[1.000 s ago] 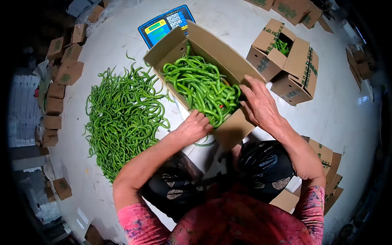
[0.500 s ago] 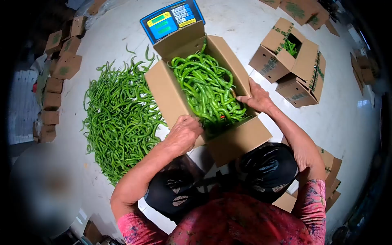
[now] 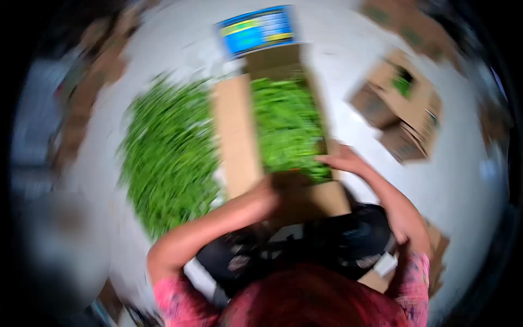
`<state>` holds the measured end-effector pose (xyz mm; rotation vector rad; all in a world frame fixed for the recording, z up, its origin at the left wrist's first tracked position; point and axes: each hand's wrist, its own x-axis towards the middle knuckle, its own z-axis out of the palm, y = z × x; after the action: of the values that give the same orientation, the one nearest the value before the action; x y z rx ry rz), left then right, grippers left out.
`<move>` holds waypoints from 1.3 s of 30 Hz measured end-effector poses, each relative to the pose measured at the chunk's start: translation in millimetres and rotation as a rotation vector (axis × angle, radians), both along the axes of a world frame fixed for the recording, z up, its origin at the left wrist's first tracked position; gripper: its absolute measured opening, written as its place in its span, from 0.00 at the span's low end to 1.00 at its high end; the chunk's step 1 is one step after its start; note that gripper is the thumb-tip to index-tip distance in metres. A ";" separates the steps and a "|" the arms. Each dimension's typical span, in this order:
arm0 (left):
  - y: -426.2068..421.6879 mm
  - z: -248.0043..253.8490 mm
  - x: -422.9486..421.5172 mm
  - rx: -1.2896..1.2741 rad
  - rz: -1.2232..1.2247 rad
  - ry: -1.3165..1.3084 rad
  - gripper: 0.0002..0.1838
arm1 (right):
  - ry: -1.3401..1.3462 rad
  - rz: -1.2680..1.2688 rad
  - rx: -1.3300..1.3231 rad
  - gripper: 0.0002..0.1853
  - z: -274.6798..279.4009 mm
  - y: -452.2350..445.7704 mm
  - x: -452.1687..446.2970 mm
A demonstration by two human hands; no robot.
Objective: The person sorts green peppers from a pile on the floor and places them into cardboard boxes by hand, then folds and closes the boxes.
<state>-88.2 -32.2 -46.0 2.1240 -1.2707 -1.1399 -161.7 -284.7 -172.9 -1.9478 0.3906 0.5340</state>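
Note:
The frame is smeared by motion. An open cardboard box (image 3: 237,133) full of green peppers (image 3: 289,120) stands in front of my knees, its left flap folded outward. My left hand (image 3: 272,193) is at the box's near left corner, partly in shadow, its fingers blurred. On the right wall lies my right hand (image 3: 343,158), thumb reaching over the edge towards the peppers, the other fingers hidden or blurred. A blue scale display (image 3: 256,31) sits beyond the box's far flap.
A big pile of loose green peppers (image 3: 169,158) lies on the floor left of the box. Further right are two cardboard boxes (image 3: 403,103), one with peppers showing inside. More cartons (image 3: 87,109) line the left side, and others (image 3: 408,27) stand at the top right.
The box has turned to stand nearly straight, and its left flap now lies outward. My left hand has shifted right along the near end. My right hand stays by the right wall.

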 end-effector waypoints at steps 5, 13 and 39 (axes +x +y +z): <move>9.3 -3.7 1.2 -0.208 0.043 -0.292 0.17 | 0.119 -0.132 -0.097 0.37 31.0 4.8 1.5; -1.2 -25.4 -11.4 -0.199 0.136 -0.230 0.24 | 0.198 -0.089 -0.042 0.43 54.1 21.1 6.7; -34.9 -41.9 28.1 0.141 0.541 -0.287 0.23 | 0.210 -0.034 0.453 0.23 53.0 14.6 -8.6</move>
<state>-60.1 -67.1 -87.9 2.5840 -0.6519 -0.7261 -170.2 -270.1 -120.0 -1.4525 0.3945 0.7386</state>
